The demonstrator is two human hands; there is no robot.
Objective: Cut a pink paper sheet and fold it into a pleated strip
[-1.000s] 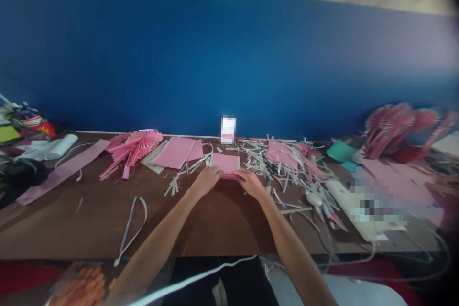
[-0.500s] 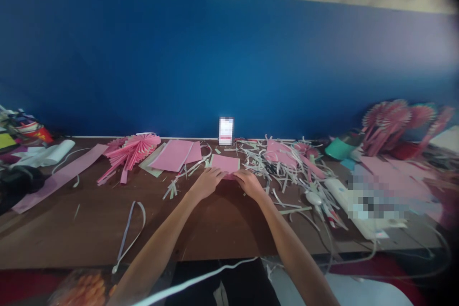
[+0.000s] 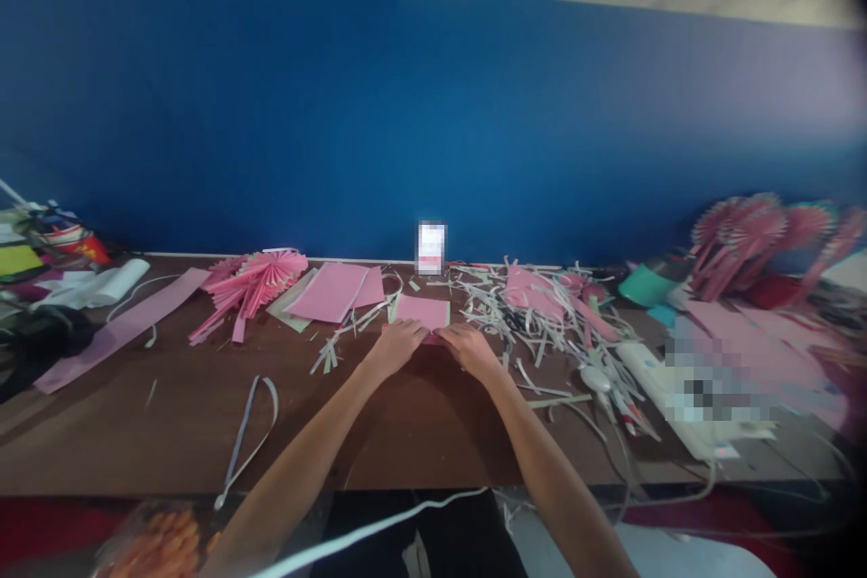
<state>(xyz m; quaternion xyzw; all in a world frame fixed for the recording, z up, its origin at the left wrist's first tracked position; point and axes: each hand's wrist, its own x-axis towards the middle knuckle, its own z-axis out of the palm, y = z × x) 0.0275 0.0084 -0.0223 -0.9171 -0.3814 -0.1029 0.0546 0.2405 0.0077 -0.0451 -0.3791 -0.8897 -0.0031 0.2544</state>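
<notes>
A small pink paper sheet [image 3: 421,311] lies on the brown table [image 3: 169,424] in front of me. My left hand [image 3: 395,346] presses its near left edge with fingers curled down on the paper. My right hand [image 3: 470,350] does the same on the near right edge, fingertips almost meeting the left ones. The near edge of the sheet looks folded over under the fingers, though it is small and partly hidden.
Folded pink paper fans [image 3: 247,282] and flat pink sheets [image 3: 331,291] lie to the left. A heap of paper strips [image 3: 542,316] spreads to the right, beside a white power strip [image 3: 677,397]. More pink fans [image 3: 751,239] stand far right. A blue wall panel [image 3: 433,108] backs the table.
Both hands have edged slightly away from me along the pink sheet, and less of the sheet shows beyond the fingers.
</notes>
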